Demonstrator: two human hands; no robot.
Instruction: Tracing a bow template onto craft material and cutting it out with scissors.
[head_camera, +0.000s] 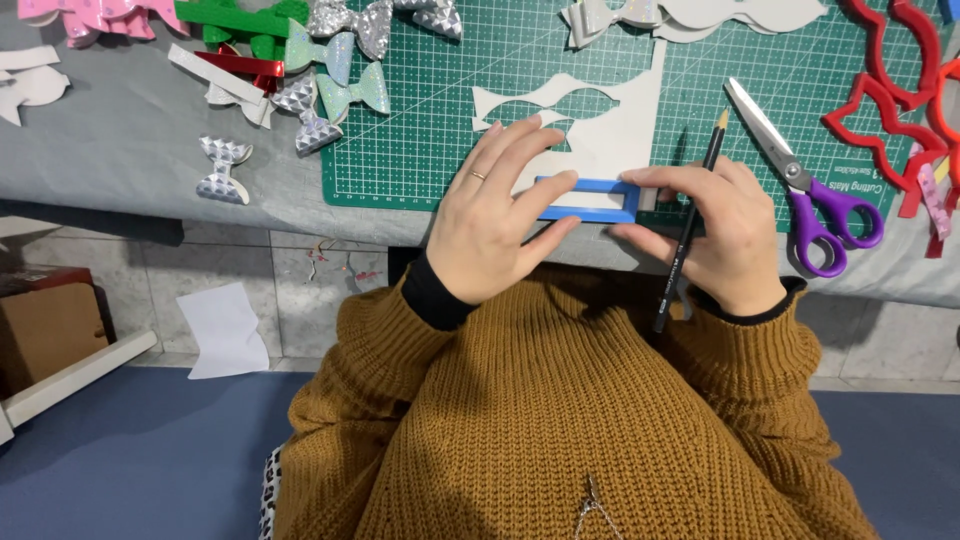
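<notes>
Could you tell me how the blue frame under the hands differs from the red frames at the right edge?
The blue frame is a straight rectangle; the red frames have wavy bow outlines. The blue one is pressed by the left hand and right hand; the red ones lie untouched. Both are open outlines.

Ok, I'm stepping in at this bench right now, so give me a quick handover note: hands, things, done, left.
Left hand: flat on the blue rectangular plastic frame template, pressing it onto the white cut-out sheet on the green cutting mat.
Right hand: steadies the template's end, black pencil between its fingers.
Purple-handled scissors lie to the right.
Done: bow shapes cut from the sheet.
Left: no traced outline visible yet.
</notes>
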